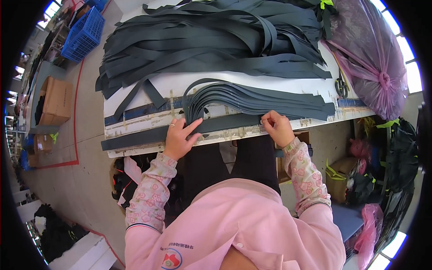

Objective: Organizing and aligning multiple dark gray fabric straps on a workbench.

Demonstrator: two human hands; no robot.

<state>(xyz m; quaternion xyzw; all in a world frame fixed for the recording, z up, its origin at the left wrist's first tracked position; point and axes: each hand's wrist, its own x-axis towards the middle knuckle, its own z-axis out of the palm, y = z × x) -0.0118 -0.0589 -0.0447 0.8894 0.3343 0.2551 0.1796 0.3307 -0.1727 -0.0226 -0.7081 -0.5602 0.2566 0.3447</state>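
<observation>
A long dark grey fabric strip (139,137) lies flat along the near edge of the white table (297,82). My left hand (179,138) rests over this strip with its fingers spread, the fingertips by the looped end of a bundle of stacked strips (256,100). That bundle bends over at its left end and fans out to the right. Farther right, my right hand (278,128) has thumb and forefinger pinched together on the flat strip's edge. Behind the bundle spreads a large loose pile of dark strips (202,42).
Black-handled scissors (341,88) lie at the table's right end, beside a big tied purple plastic bag (371,54). On the left floor are a blue crate (84,35) and a cardboard box (56,101). Dark fabric pieces (398,157) hang at the right.
</observation>
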